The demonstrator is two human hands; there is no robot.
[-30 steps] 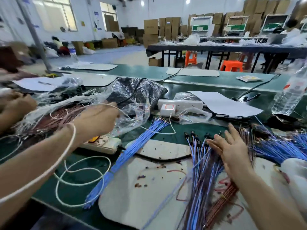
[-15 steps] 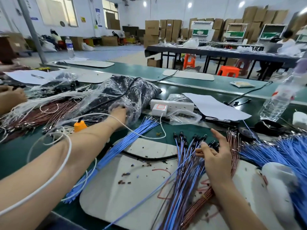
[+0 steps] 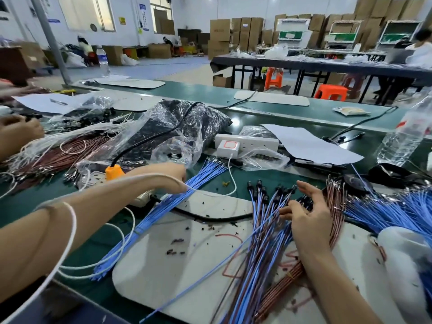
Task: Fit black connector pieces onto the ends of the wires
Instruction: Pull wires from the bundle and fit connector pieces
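On the grey mat, a fan of blue and brown wires already wearing small black connector pieces (image 3: 261,190) is lying under your open right hand (image 3: 304,213), while your left hand (image 3: 173,176) is closing on the uncapped blue wire bundle (image 3: 163,206) waiting beside the clear plastic bag (image 3: 168,129).

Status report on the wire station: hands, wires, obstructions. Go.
Left hand at loose blue wire bundle, grip unclear. Right hand open on capped wires. White cable draped over left forearm.
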